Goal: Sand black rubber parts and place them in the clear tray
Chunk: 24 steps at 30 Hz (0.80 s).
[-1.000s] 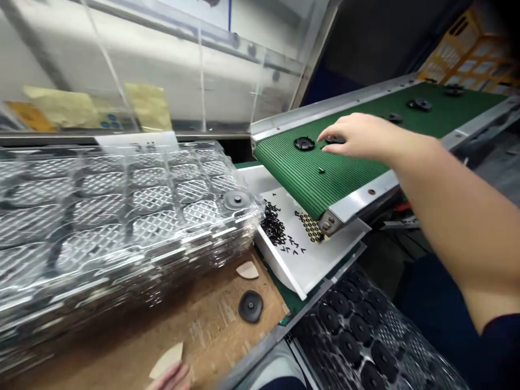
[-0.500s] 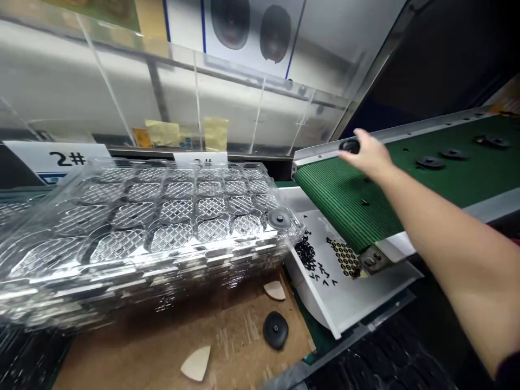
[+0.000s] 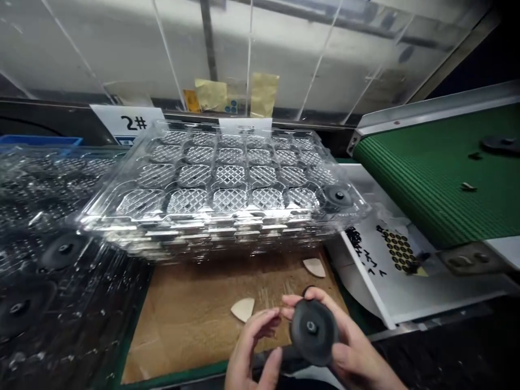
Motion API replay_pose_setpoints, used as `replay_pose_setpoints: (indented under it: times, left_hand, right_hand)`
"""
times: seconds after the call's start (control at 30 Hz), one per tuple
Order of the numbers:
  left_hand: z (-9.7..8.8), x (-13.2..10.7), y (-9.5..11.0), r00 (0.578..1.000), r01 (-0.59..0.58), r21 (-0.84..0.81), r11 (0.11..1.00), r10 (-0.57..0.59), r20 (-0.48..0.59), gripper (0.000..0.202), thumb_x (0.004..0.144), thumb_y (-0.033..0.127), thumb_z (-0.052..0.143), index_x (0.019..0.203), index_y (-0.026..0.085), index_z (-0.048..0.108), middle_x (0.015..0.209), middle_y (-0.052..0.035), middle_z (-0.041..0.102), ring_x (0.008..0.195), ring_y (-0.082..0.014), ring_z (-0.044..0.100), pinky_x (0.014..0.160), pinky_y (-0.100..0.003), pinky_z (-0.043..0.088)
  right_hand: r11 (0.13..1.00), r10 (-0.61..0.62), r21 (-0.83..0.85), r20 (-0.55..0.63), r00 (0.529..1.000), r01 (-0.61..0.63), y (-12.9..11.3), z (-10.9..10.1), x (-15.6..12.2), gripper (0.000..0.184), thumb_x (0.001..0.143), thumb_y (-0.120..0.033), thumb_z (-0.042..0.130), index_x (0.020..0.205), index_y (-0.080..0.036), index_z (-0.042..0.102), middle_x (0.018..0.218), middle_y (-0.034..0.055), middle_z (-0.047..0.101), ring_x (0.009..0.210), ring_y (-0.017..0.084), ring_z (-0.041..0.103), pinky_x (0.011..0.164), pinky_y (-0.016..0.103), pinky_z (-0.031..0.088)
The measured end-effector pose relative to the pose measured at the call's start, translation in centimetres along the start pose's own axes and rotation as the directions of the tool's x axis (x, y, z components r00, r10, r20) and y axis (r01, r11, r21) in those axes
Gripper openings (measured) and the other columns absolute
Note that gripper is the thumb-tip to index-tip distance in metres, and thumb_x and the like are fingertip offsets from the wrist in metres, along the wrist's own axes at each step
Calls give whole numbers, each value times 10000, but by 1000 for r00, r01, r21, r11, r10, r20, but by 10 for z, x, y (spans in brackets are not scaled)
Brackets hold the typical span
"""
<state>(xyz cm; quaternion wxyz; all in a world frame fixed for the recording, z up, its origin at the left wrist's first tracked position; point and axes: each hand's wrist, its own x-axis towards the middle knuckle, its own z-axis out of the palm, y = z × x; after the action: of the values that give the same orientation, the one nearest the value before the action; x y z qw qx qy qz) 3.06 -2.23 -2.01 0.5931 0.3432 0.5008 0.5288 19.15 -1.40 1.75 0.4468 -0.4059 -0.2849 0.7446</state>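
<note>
Low in the view, my right hand (image 3: 353, 346) grips a black round disc (image 3: 314, 338) with a small raised hub at its middle. Behind the disc's top, a dark rounded edge shows between the fingers; I cannot tell whether it is a separate piece. My left hand (image 3: 254, 346) is just to the left, thumb and fingers apart and curved toward the disc, holding nothing I can see. Beneath and beyond the hands lies a brown cardboard sheet (image 3: 182, 319) with two pale wedge-shaped pieces, one of them a cream wedge (image 3: 244, 309) near my left fingertips.
A stack of clear compartment trays (image 3: 227, 203) stands ahead, with one black disc (image 3: 338, 196) in its front right pocket. More trays (image 3: 44, 184) are at left. At right, a green conveyor belt (image 3: 426, 162) overhangs a white tray (image 3: 377, 303) with small black parts and round stickers.
My right hand has come back from the conveyor to above the cardboard's near edge. My left hand has entered view. The black disc that lay on the cardboard is gone from there. The view has shifted right.
</note>
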Motion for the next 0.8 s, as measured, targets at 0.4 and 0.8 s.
replay_pose_setpoints:
  times: [0.4, 0.8]
  left_hand:
    - [-30, -21, -7, 942, -49, -267, 963, -44, -332, 564, 588, 474, 751, 1120, 339, 622, 1293, -23, 606, 1250, -290, 480, 1019, -387, 429]
    - [-58, -6, 17, 919, 141, -558, 818, -318, -234, 555, 633, 403, 764, 1139, 257, 587, 1167, -75, 683, 1146, -251, 578, 989, -340, 440]
  right_hand:
    - [987, -15, 162, 32, 999, 10, 80, 78, 35, 760, 582, -455, 807, 1267, -387, 487, 1476, -18, 348, 1363, 251, 295, 1072, 393, 346]
    - [948, -124, -296, 6, 992, 120, 106, 79, 37, 655, 761, -545, 634, 1352, -388, 401, 1458, 7, 380, 1357, 245, 302, 1118, 403, 241]
